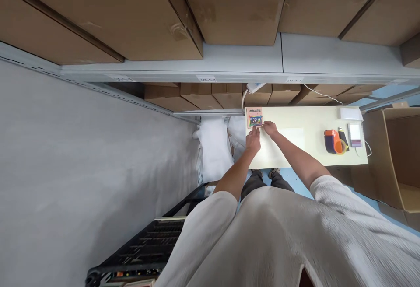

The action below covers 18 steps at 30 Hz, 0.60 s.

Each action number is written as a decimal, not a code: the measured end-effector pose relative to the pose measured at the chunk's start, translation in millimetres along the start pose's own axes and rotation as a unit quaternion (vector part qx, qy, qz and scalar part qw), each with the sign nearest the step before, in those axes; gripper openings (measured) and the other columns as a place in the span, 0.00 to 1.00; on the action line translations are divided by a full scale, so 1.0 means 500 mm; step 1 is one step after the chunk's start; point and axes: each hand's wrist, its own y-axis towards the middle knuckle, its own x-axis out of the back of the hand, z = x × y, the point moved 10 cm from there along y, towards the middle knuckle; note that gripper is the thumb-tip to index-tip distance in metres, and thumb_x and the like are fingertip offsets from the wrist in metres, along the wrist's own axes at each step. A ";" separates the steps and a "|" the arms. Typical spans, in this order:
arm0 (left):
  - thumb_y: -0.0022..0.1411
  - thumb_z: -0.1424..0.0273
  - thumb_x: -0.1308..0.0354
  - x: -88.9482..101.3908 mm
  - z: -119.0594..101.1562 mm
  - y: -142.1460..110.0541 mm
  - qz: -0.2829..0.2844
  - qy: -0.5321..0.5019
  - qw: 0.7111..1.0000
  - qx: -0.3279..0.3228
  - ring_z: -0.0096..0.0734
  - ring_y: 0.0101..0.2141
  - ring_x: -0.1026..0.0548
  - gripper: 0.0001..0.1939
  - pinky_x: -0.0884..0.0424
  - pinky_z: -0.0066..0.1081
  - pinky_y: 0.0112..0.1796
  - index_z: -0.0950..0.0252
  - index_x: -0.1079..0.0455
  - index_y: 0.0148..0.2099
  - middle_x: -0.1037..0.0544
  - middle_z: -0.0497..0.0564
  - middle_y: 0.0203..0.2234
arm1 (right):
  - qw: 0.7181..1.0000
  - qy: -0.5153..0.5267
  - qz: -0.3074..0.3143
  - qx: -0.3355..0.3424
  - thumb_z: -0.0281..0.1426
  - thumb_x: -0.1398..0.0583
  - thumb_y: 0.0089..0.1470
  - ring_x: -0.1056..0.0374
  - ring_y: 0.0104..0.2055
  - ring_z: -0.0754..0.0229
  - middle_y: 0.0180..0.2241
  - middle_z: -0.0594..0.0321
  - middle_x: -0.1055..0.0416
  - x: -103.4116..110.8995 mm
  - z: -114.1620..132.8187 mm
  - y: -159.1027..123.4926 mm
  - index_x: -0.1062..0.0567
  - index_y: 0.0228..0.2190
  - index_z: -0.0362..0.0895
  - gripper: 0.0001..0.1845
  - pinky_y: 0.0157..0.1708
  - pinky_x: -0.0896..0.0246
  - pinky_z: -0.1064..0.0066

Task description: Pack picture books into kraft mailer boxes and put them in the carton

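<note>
A thin pink book or booklet (254, 112) with dark lettering and a colourful picture lies flat on the pale tabletop (292, 116), at its far left corner. My left hand (253, 140) rests at the near edge, its fingers stretched out and the fingertips on the lower part of the cover. At the lower right corner of the cover is my right hand (270, 128), fingers curled and pressed together. What those fingers pinch, if anything, is too small to make out.
On the table's right side are an orange tape dispenser (332, 141), a white device (355, 135) and a white box-like thing (350, 113). An open carton (390, 160) stands to the right. Shelves of cartons (239, 7) rise ahead; a black crate (147, 247) is behind left.
</note>
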 end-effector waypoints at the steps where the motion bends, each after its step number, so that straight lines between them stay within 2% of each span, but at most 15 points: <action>1: 0.68 0.73 0.37 -0.002 -0.001 0.000 0.000 0.007 1.000 -0.003 0.59 0.75 0.40 0.53 0.34 0.52 0.71 0.61 0.60 0.87 0.57 0.60 0.85 | 1.000 -0.006 -0.009 -0.014 0.27 0.36 0.53 0.23 0.52 0.54 0.51 0.56 0.17 -0.001 -0.001 0.002 0.18 0.49 0.43 0.20 0.52 0.29 0.68; 6: 0.66 0.74 0.34 -0.009 -0.012 0.005 -0.004 0.018 1.000 -0.010 0.60 0.74 0.38 0.57 0.30 0.53 0.68 0.62 0.63 0.87 0.55 0.64 0.84 | 0.998 -0.046 -0.014 -0.049 0.26 0.35 0.50 0.24 0.41 0.56 0.37 0.58 0.18 -0.008 0.005 0.014 0.20 0.32 0.45 0.05 0.40 0.31 0.70; 9: 0.64 0.77 0.35 -0.011 -0.015 0.006 -0.012 0.033 0.999 -0.010 0.60 0.73 0.37 0.58 0.28 0.51 0.66 0.64 0.63 0.87 0.54 0.66 0.83 | 0.998 -0.053 -0.006 -0.043 0.27 0.34 0.51 0.25 0.40 0.56 0.33 0.59 0.19 -0.016 0.012 0.023 0.22 0.28 0.46 0.03 0.37 0.32 0.70; 14: 0.64 0.79 0.36 -0.011 -0.013 -0.001 -0.028 0.018 0.999 -0.012 0.59 0.72 0.35 0.58 0.28 0.51 0.66 0.63 0.64 0.87 0.53 0.65 0.83 | 0.996 -0.087 -0.002 -0.021 0.32 0.32 0.52 0.27 0.37 0.56 0.30 0.62 0.22 -0.030 0.013 0.031 0.23 0.29 0.47 0.04 0.34 0.35 0.70; 18: 0.66 0.79 0.37 -0.006 -0.006 -0.010 -0.052 -0.013 0.999 -0.002 0.57 0.72 0.35 0.58 0.29 0.49 0.68 0.61 0.66 0.87 0.59 0.62 0.85 | 0.994 -0.102 -0.037 0.027 0.33 0.35 0.56 0.28 0.37 0.56 0.36 0.59 0.19 -0.013 0.025 0.034 0.22 0.34 0.47 0.03 0.37 0.35 0.69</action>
